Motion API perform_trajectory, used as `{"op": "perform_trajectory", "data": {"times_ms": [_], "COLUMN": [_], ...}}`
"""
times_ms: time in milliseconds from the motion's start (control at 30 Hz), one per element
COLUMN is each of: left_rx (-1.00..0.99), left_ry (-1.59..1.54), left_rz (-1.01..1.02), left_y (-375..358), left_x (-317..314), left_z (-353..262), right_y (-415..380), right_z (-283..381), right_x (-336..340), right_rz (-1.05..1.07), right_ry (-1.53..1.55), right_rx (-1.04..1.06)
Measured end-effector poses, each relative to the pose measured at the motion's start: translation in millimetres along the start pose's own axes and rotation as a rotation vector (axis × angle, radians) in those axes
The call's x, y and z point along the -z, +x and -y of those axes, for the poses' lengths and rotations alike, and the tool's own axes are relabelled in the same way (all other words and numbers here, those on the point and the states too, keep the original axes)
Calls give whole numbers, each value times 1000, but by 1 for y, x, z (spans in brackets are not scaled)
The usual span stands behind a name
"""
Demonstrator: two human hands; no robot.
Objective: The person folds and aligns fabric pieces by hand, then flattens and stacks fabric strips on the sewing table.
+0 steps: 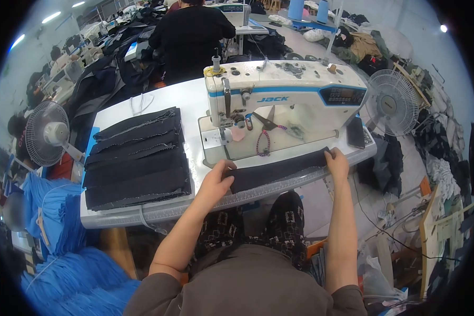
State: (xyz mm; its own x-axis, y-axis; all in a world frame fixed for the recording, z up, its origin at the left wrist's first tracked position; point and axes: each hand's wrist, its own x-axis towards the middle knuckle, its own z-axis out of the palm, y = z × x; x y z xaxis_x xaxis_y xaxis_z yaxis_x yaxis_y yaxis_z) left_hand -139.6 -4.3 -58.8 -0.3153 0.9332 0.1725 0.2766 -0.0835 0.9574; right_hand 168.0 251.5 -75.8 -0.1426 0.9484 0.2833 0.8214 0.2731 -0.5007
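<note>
A long dark strip of fabric (pixel 279 169) lies along the front edge of the sewing table, stretched between my two hands. My left hand (pixel 219 180) grips its left end, just in front of the needle area. At the other end, the fingers of my right hand (pixel 337 160) pinch the strip's corner. Behind the strip stands a white and blue sewing machine (pixel 287 95). Scissors (pixel 269 122) with cord-wrapped handles rest on its bed. To the left, stacked dark fabric pieces (pixel 137 163) with frayed edges lie in overlapping rows.
A phone (pixel 356 132) lies at the table's right end. Fans stand at left (pixel 50 134) and right (pixel 389 102). Bundles of blue fabric (pixel 79 279) are heaped at lower left. Another person (pixel 192 39) in black sits ahead, beyond the machine.
</note>
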Motion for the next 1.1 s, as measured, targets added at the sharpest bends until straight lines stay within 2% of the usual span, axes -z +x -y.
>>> {"op": "perform_trajectory", "data": {"times_ms": [33, 100, 233, 300, 333, 400, 433, 467, 533, 667, 733, 767, 967, 1100], "left_rx": [1, 216, 304, -140, -140, -179, -56, -59, -284, -359, -498, -506, -625, -631], "left_ry": [-1, -502, -462, 130, 131, 522, 551, 549, 822, 905, 784, 894, 960, 962], "left_rz": [1, 3, 16, 53, 51, 59, 104, 102, 57, 64, 120, 217, 312, 356], "left_y": [0, -2, -4, -1, -4, -11, -12, -12, -11, 3, 6, 9, 7, 7], "left_x": [-1, -2, 1, 3, 2, -6, -9, -8, -6, -35, -58, -63, -63, -62], "left_z": [-1, -9, -10, 6, 5, -9, -24, -26, -27, -34, -38, -33, -20, -22], "right_y": [0, 1, 1, 1, 1, -2, -5, -7, -9, -13, -14, -14, -10, -5], "right_z": [0, 0, 1, 3, 5, 7, 8, 9, 8, 14, 15, 15, 9, 5], "right_x": [-1, -1, 3, 6, 7, 6, 5, 3, -1, -3, -5, -6, -6, -12], "right_rz": [-16, -33, -5, 32, 30, 26, -16, -58, -105, -173, -197, -219, -206, -236], "right_ry": [-11, -25, -3, 15, 3, -11, -25, -38, -48, -74, -85, -94, -35, -26], "right_rx": [12, 25, 16, 9, 20, 33, 54, 74, 126, 187, 199, 209, 215, 231]}}
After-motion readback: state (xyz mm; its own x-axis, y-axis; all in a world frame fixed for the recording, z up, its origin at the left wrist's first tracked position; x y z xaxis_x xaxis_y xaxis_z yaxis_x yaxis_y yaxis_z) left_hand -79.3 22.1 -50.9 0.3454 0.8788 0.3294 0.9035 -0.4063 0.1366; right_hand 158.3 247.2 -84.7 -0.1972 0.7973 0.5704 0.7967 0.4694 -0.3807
